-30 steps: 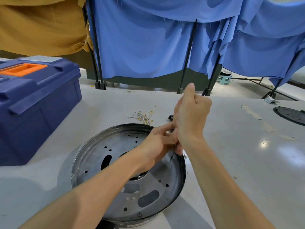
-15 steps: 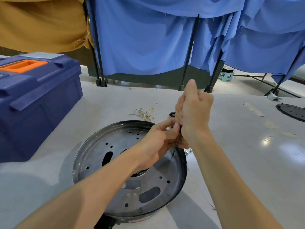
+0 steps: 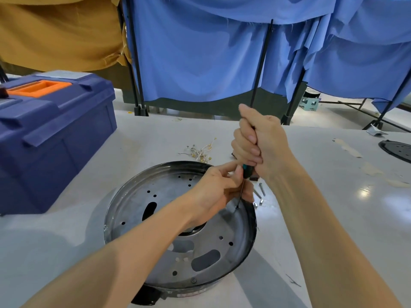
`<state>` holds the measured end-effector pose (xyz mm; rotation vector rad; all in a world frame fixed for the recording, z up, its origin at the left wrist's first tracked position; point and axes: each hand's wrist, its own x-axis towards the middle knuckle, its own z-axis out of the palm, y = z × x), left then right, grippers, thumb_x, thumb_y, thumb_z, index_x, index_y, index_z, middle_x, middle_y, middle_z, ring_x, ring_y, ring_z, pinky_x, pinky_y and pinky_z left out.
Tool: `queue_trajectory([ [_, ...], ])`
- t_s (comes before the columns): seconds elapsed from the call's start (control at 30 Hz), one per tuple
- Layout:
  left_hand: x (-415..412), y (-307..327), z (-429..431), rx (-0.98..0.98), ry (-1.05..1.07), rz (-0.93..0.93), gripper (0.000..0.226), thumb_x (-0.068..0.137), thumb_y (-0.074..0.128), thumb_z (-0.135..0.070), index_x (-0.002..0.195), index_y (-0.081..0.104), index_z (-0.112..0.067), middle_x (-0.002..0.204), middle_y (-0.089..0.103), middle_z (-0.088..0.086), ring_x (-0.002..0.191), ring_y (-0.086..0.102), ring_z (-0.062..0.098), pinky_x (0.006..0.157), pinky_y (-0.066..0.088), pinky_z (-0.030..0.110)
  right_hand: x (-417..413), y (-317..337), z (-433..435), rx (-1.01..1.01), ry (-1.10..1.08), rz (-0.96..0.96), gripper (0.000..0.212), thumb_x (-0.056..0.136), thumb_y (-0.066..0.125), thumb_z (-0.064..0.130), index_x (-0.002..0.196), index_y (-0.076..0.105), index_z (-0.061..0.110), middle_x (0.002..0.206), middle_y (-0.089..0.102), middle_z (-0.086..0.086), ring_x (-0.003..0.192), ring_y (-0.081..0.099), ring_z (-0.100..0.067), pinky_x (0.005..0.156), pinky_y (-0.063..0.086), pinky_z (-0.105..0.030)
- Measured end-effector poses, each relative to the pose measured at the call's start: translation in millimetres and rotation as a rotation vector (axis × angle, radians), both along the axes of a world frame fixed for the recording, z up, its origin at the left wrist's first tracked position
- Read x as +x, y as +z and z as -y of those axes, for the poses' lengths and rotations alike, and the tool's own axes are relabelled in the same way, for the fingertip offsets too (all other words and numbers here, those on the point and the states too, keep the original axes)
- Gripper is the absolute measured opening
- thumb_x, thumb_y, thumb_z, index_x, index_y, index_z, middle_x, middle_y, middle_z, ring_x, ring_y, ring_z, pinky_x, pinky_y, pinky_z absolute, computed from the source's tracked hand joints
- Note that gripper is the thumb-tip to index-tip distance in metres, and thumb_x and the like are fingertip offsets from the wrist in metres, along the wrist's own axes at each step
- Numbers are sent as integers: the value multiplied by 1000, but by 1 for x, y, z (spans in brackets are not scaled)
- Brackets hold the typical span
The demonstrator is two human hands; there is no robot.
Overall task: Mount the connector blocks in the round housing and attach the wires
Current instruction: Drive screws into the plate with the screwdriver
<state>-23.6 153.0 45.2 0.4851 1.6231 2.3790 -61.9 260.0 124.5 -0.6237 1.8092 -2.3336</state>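
The round metal housing (image 3: 155,221) lies on the white table, its perforated plate facing up. My right hand (image 3: 260,143) grips the handle of a screwdriver (image 3: 245,172) held nearly upright; its thin shaft ends at a screw hole near the housing's right rim. My left hand (image 3: 220,190) pinches the shaft just below the teal collar, steadying it. Whatever sits under my left fingers is hidden. A tangle of thin wires with brass terminals (image 3: 201,151) lies just beyond the housing. A dark small block (image 3: 253,177) peeks out beside my right wrist.
Loose screws and nuts (image 3: 260,194) lie right of the housing. A blue toolbox (image 3: 46,134) with an orange handle stands at the left. Another round black part (image 3: 398,150) sits at the far right edge. Blue and ochre cloths hang behind the table.
The right hand has risen slightly on the screwdriver, showing its teal collar and shaft. The left hand stays pinched at the shaft near the rim. The view shifted a little.
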Motion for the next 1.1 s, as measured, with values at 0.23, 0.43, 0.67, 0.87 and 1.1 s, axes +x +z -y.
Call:
queue_trajectory([
  [0.23, -1, 1, -9, -62, 51, -52, 23, 100, 42, 2, 107, 62, -6, 67, 54, 12, 59, 52, 23, 62, 47, 26, 13, -19, 17, -45, -785, -209, 69, 103, 35, 25, 34, 33, 21, 36, 30, 2, 35, 28, -22, 42, 27, -27],
  [0.43, -1, 1, -5, -26, 9, -9, 32, 103, 36, -9, 89, 65, -15, 59, 45, 8, 59, 42, 21, 66, 38, 28, 2, 8, -16, 92, 116, 10, 66, 97, 50, 39, 41, 39, 7, 35, 36, -9, 30, 32, -22, 39, 31, -22],
  [0.67, 0, 2, -3, 45, 29, 0, 23, 101, 38, -4, 102, 61, -4, 71, 60, 11, 63, 60, 21, 68, 53, 27, 4, -9, 15, -22, -397, -144, 68, 105, 39, 25, 38, 32, 14, 33, 25, -2, 26, 21, -16, 38, 20, -14],
  [0.87, 0, 1, -6, 13, 10, -53, 29, 100, 41, -3, 88, 66, -11, 64, 53, 9, 58, 49, 20, 62, 44, 26, 17, -21, 18, -11, -676, -269, 69, 103, 40, 28, 36, 40, 9, 34, 33, -10, 29, 32, -21, 38, 28, -25],
  [1.1, -3, -7, -3, -82, 7, -2, 37, 100, 32, 2, 81, 63, -6, 58, 47, 8, 54, 43, 18, 61, 38, 28, 5, 3, -9, 150, 358, -34, 67, 97, 50, 34, 38, 33, 8, 30, 27, -3, 24, 20, -16, 33, 19, -17],
])
